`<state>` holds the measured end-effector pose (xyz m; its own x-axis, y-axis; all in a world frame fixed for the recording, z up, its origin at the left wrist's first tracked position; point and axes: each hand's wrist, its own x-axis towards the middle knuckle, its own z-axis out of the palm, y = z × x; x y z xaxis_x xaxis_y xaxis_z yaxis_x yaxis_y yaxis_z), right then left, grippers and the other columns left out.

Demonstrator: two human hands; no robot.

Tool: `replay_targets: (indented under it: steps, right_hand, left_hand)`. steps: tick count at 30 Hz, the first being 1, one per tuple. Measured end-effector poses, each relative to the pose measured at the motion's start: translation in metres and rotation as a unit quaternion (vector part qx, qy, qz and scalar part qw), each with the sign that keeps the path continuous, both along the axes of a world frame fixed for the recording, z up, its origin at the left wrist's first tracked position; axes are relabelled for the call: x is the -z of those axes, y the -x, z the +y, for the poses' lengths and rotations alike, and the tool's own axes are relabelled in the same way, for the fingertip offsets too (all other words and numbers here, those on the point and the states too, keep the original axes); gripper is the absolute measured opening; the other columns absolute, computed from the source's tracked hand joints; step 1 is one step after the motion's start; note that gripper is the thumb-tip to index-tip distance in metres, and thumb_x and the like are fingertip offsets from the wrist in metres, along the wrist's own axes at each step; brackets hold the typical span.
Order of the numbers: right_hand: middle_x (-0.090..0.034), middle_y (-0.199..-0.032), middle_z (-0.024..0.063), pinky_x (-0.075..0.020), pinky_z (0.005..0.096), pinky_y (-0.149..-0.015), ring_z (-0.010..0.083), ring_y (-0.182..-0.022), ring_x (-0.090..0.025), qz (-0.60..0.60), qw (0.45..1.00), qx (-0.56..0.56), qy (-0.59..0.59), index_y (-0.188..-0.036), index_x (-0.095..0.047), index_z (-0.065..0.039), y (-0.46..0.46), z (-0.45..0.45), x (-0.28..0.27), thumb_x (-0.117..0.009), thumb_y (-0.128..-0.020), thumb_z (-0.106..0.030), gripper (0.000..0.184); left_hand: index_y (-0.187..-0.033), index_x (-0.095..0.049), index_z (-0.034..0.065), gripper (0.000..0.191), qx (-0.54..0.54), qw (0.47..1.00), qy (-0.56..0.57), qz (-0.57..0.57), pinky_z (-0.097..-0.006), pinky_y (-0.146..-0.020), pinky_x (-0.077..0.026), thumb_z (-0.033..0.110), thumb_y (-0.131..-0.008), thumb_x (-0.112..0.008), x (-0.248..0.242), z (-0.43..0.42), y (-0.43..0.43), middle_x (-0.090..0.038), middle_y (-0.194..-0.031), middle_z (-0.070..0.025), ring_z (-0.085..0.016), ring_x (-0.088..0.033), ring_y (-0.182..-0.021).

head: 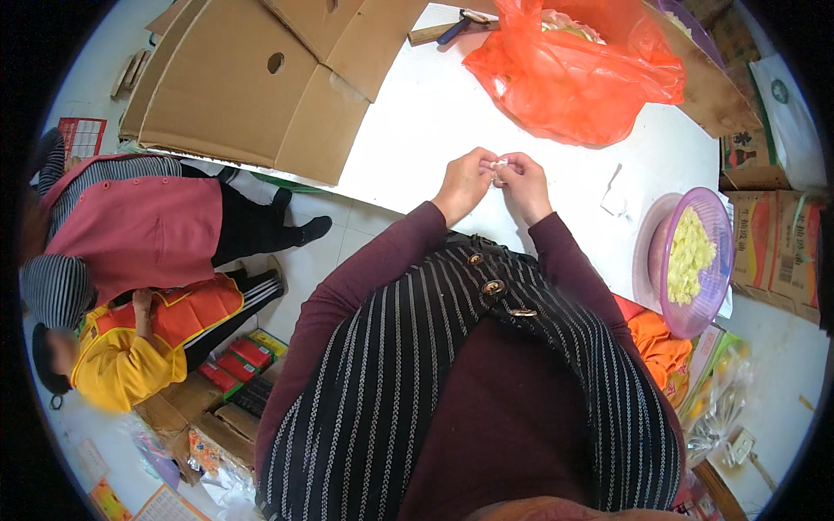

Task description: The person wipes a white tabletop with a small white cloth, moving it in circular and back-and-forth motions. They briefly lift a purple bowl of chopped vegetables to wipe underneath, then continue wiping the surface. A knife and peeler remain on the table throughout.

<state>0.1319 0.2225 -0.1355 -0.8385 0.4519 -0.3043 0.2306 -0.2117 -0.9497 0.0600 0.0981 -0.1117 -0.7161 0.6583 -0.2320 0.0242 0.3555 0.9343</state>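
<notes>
My left hand (464, 183) and my right hand (526, 187) meet over the white tabletop (404, 140). Their fingertips pinch a small white piece (499, 163) between them; what it is made of cannot be told. Beyond them a translucent red plastic bag (573, 91) lies on the table, with pale leafy vegetable (570, 26) showing at its mouth. To the right of my right hand lies a crumpled white scrap (614, 200). Farther right, a purple plastic colander (666, 260) holds chopped yellow-green leaves (690, 257).
Large flattened cardboard (228, 91) covers the table's left part. A blue-handled peeler (456, 29) rests by the far edge, on a knife-like tool. Two people stand at the left, one in a pink vest (140, 221), one in yellow (130, 368). Cardboard cartons (775, 254) line the right side.
</notes>
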Motion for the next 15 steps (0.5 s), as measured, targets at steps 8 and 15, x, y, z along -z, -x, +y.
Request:
replay_targets:
  steps: [8,15]
  right_hand:
    - [-0.065,-0.099,0.0060,-0.0507,0.0234,-0.077,0.0115,-0.086,-0.062,0.306,0.948,0.027,0.084,-0.115,-0.059,0.003,0.031,0.108,-0.123,-0.058,-0.095,-0.004,0.021]
    - [-0.067,-0.092,0.0094,-0.0496,0.0314,-0.077,0.0205,-0.087,-0.063,0.080,0.722,-0.001,-0.688,-0.104,-0.066,-0.004,0.115,0.177,-0.155,-0.055,-0.095,-0.008,0.015]
  left_hand:
    - [-0.129,-0.058,-0.0004,0.038,0.105,0.896,-0.344,0.260,-0.0344,-0.091,-0.054,0.012,-0.093,-0.062,-0.118,0.080,0.045,-0.068,-0.117,-0.0157,-0.023,-0.066,-0.109]
    - [-0.122,-0.060,-0.0037,0.034,0.044,0.911,-0.269,0.309,-0.0314,-0.087,-0.053,0.012,-0.092,-0.063,-0.146,0.091,0.102,-0.068,-0.114,-0.0135,-0.018,-0.066,-0.098]
